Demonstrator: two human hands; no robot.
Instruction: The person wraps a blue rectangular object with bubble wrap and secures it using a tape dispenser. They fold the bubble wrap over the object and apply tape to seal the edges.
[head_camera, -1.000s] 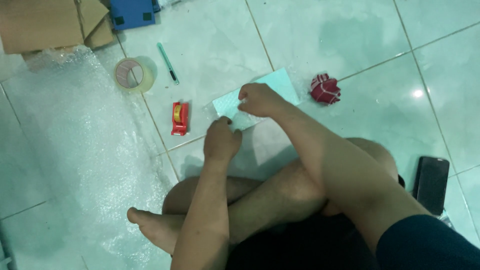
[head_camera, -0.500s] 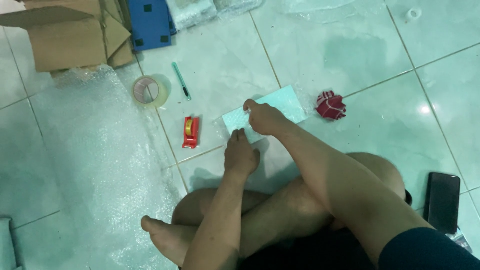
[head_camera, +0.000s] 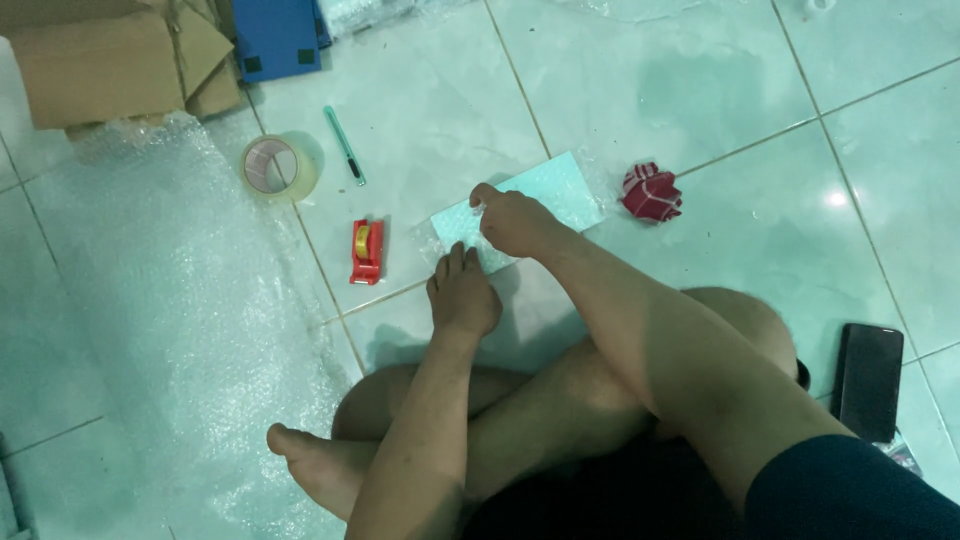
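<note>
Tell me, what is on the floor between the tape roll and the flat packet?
A small red tape cutter lies between the tape roll and the flat packet, in the head view.
</note>
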